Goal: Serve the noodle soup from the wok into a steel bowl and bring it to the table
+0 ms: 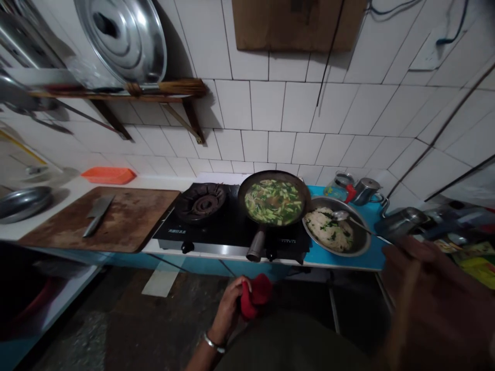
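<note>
To the right of the stove (228, 233), the dark, blurred right hand (436, 293) gripped a wooden handle (404, 312); I couldn't tell whether it joined the spoon (340, 215) in the steel bowl (361, 238) beside the stove. Before the stove, the left hand (229, 305) had its fingers closed on a bunched red cloth (260, 289). Atop the stove, a dark pan (304, 197) held brothy, green-flecked food (274, 202).
</note>
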A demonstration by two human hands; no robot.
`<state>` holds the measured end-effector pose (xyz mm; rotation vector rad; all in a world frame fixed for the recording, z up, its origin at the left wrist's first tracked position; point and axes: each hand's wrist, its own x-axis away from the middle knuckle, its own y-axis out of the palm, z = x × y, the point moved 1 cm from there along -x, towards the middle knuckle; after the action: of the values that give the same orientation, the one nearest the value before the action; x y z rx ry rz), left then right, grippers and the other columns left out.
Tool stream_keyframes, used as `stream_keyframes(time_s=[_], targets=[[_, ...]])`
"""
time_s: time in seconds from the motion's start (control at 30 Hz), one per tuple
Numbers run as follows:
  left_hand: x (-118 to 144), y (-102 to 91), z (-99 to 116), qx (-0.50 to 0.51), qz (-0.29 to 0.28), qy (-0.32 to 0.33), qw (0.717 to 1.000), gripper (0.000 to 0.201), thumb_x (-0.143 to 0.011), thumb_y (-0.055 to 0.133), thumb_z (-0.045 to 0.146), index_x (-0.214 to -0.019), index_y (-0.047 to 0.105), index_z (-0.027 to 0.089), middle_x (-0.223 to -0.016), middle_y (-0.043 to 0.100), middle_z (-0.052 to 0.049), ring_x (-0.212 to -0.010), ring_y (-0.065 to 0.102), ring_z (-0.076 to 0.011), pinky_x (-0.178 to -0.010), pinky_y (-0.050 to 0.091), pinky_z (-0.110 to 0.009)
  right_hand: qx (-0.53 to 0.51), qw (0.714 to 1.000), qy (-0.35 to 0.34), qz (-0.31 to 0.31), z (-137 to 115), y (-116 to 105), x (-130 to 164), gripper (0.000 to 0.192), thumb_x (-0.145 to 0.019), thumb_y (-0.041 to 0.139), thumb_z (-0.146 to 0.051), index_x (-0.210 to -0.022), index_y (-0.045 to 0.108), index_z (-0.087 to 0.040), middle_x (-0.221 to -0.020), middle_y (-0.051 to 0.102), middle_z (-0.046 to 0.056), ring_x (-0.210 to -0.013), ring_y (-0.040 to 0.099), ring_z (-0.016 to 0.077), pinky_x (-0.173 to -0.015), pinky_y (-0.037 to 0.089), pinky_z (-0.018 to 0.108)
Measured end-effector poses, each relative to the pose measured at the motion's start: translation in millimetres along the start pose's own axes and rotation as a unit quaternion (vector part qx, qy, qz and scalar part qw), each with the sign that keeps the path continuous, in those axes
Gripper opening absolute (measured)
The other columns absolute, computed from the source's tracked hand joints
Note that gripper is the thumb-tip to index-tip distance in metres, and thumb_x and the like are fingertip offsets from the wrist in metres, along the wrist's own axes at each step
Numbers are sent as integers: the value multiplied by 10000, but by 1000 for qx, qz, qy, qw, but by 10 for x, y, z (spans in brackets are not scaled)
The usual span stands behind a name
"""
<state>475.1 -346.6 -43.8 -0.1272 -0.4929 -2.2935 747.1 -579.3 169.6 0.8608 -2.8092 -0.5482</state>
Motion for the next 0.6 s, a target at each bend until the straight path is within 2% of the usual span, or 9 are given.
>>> stream_keyframes(time_s=[0.1,0.13,0.2,0.3,0.4,0.47,0.5,0.57,0.6], targets=[[-18,25,29,-9,0,2,1000,197,-736,662,368,-689,648,177,-757,587,-47,-745,491,-188,-729,423,-294,-9,999,1,-34,-123,83,230,281,-937,591,-471,-668,566,-391,-580,382,11,-428,384,186,-592,581,465],[-24,35,40,-15,2,7,1000,194,-729,660,361,-688,643,172,-760,587,-47,-751,496,-187,-731,424,-288,-5,999,2,-37,-140,89,251,290,-924,600,-481,-652,555,-393,-569,365,13,-421,369,187,-596,579,481],[-30,59,58,-20,6,6,1000,196,-717,658,362,-686,635,169,-750,579,-43,-743,493,-182,-715,421,-280,5,1000,-5,-15,-149,52,227,288,-910,611,-508,-650,556,-398,-615,446,54,-482,458,213,-693,598,535],[-17,86,76,-14,6,-5,1000,214,-693,677,376,-675,626,169,-725,563,-35,-710,476,-169,-684,418,-273,30,997,-45,51,-116,-144,25,259,-917,610,-533,-695,601,-400,-865,625,119,-703,622,272,-782,607,587],[28,70,81,-18,9,9,1000,244,-697,698,401,-672,632,167,-729,568,-39,-715,492,-171,-688,433,-272,51,990,-85,98,39,-530,-363,157,-917,631,-489,-825,680,-372,-972,678,103,-781,672,267,-689,623,532],[64,28,68,-29,17,24,999,259,-726,706,418,-692,645,169,-743,572,-42,-733,503,-176,-691,441,-272,42,981,-106,157,253,-896,-657,169,-895,638,-454,-853,678,-294,-864,689,65,-736,696,228,-677,633,457],[79,2,57,-36,21,32,999,257,-741,712,416,-702,648,170,-757,575,-43,-743,506,-178,-692,445,-272,57,972,-94,209,394,-1098,-791,184,-875,641,-429,-819,657,-254,-787,688,53,-688,701,214,-666,634,424],[100,-47,30,-47,22,46,998,236,-766,719,395,-723,652,173,-784,582,-45,-759,513,-181,-693,453,-275,123,928,-88,340,706,-1484,-1004,124,-844,641,-322,-788,623,-213,-677,678,23,-589,680,175,-579,596,314],[108,-66,17,-51,20,51,997,222,-780,716,383,-732,652,175,-794,585,-47,-765,518,-185,-696,459,-279,152,914,-66,371,868,-1642,-1089,102,-831,643,-291,-776,615,-209,-619,653,4,-543,653,158,-536,570,274]])
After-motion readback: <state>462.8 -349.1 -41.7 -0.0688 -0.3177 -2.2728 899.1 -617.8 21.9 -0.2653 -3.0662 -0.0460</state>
